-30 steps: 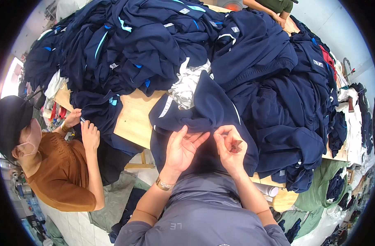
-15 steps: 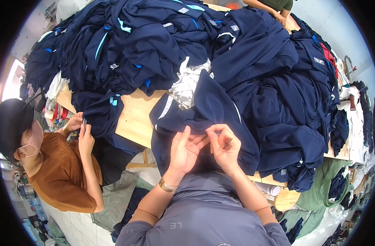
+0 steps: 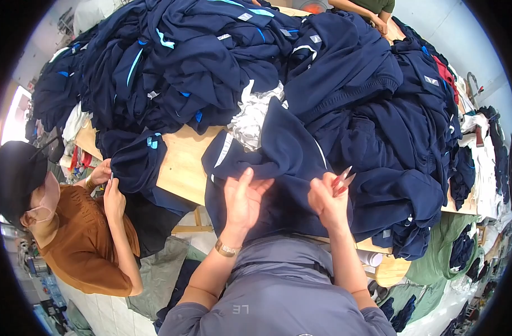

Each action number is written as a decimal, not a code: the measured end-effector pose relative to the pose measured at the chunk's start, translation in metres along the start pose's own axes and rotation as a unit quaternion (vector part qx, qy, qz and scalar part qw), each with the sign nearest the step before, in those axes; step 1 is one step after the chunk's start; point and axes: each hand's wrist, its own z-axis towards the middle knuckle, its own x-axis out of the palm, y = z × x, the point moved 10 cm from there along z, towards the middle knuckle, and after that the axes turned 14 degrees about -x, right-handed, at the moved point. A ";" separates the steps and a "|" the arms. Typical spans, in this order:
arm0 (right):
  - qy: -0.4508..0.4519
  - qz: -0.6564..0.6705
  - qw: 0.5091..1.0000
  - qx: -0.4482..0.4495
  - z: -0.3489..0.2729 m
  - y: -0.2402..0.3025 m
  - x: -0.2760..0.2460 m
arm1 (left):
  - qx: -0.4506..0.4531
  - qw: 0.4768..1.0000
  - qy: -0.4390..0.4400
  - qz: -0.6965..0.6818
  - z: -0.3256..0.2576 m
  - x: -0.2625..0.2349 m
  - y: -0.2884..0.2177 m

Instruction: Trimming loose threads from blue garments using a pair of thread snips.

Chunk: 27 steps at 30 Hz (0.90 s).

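Observation:
A navy garment (image 3: 289,145) with white stripes hangs over the table edge in front of me, against my body. My left hand (image 3: 243,199) lies against its folded edge, palm up, thumb raised and fingers stretched out. Off to the right of it, my right hand (image 3: 329,200) is closed around small red-handled thread snips (image 3: 342,182). Their two metal blades point up and right, spread apart, over the navy cloth. Just beyond the garment sits a crumpled bunch of white cloth strips (image 3: 249,126).
Large heaps of navy garments (image 3: 200,67) cover the far side and right of the wooden table (image 3: 183,162). At my left a co-worker in a brown shirt (image 3: 88,241) handles dark cloth (image 3: 133,159). Another person's arm (image 3: 373,19) reaches in at the far right.
My right hand has moved right and down, away from my left hand, and the snips now show in it. My left hand has shifted slightly left. The head view has shifted a little.

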 end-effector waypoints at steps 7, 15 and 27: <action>-0.024 -0.537 0.828 -0.158 -0.002 0.035 -0.079 | 0.122 0.906 -0.264 0.308 -0.004 -0.085 -0.045; 0.052 -0.583 0.809 -0.053 -0.031 0.003 -0.098 | 0.001 0.416 0.045 0.908 -0.043 -0.021 0.079; -0.007 0.124 0.991 -0.050 -0.015 0.072 -0.062 | 0.045 0.419 0.000 0.907 -0.023 -0.003 0.074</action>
